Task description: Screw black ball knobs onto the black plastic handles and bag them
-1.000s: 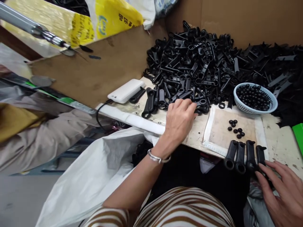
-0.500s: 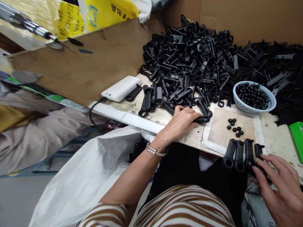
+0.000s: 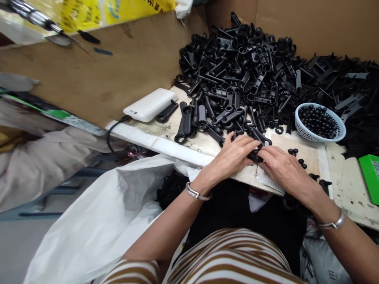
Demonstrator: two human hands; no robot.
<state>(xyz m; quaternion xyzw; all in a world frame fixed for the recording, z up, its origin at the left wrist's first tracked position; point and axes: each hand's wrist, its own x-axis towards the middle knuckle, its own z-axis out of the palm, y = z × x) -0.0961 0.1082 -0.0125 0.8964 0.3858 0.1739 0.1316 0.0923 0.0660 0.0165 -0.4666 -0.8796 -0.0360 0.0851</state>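
Note:
My left hand (image 3: 233, 156) is closed over a black plastic handle (image 3: 254, 156) at the table's front edge. My right hand (image 3: 282, 167) meets it from the right, its thumb and fingertips closed at the end of the same handle; part of the grip is hidden by the fingers. Just behind the hands lies another black handle (image 3: 259, 136). Several small black knobs (image 3: 293, 152) rest on a pale mat (image 3: 284, 141), to the right of my right hand. Black handles set at the front edge (image 3: 325, 183) are partly covered by my right forearm.
A large heap of black plastic parts (image 3: 251, 71) fills the back. A light blue basket (image 3: 321, 138) of black knobs stands at right, near a green box (image 3: 368, 177). On the left are a white power bank-like device (image 3: 151, 104) with a cable and a white sack (image 3: 97, 221).
My right hand has moved left and inward, from the row of handles at the front edge to the handle under my left hand. My left hand stays about where it was.

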